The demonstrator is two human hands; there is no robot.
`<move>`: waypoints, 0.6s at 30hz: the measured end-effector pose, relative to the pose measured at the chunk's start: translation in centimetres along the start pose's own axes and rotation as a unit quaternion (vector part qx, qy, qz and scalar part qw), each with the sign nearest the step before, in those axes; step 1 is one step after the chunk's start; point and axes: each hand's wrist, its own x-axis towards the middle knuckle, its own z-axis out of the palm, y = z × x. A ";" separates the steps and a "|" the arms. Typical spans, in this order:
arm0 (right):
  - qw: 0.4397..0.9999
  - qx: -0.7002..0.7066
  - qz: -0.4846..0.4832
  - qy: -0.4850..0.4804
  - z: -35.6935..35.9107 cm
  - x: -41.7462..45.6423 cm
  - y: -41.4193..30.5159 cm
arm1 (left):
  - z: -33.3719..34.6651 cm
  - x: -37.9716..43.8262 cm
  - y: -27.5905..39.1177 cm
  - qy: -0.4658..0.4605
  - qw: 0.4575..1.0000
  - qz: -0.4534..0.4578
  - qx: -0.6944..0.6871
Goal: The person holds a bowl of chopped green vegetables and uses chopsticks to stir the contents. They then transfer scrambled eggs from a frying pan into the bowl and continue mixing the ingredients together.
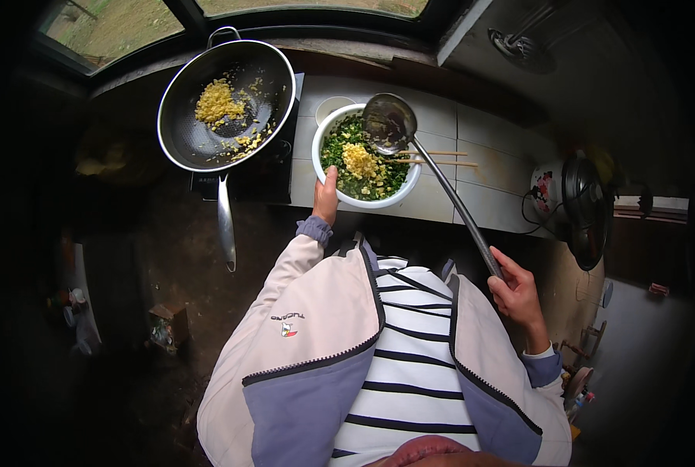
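My left hand (326,195) grips the near left rim of a white bowl (372,204), thumb over the edge. Chopped greens (339,140) fill the bowl, with a heap of yellow scrambled egg bits (360,161) on top. In my right hand (517,289) is the handle end of a long metal ladle (389,122). Its round head hangs over the bowl's far right side, coated with residue and hiding part of the rim. A pair of wooden chopsticks (452,163) rests across the bowl's right rim, tips among the food.
A dark wok (178,134) with more egg bits (219,104) stands on a black cooktop (271,169) at the left, its handle (225,222) jutting towards me. Behind the bowl sits a small pale dish (331,106). A floral-patterned pot (543,190) stands right on the tiled counter (487,137).
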 end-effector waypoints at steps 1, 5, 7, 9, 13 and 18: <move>0.992 0.104 0.073 -0.021 0.0 0.4 -0.6 | -0.1 0.0 0.1 0.011 1.000 0.019 -0.001; 0.963 0.248 0.076 -0.077 0.8 2.5 -2.3 | -0.6 -0.4 0.0 0.017 0.999 0.032 0.040; 0.947 0.286 0.072 -0.125 2.9 5.5 -4.4 | -0.5 -1.1 0.8 0.016 0.997 0.028 0.068; 0.932 0.310 0.076 -0.172 6.3 9.1 -7.2 | -1.4 -1.5 1.1 0.035 0.995 0.043 0.085; 0.898 0.349 0.088 -0.253 15.5 16.4 -11.8 | -2.2 -2.5 1.2 0.018 0.995 0.056 0.082; 0.879 0.377 0.071 -0.284 24.6 22.0 -11.9 | -3.1 -3.1 1.1 -0.060 0.996 0.067 0.021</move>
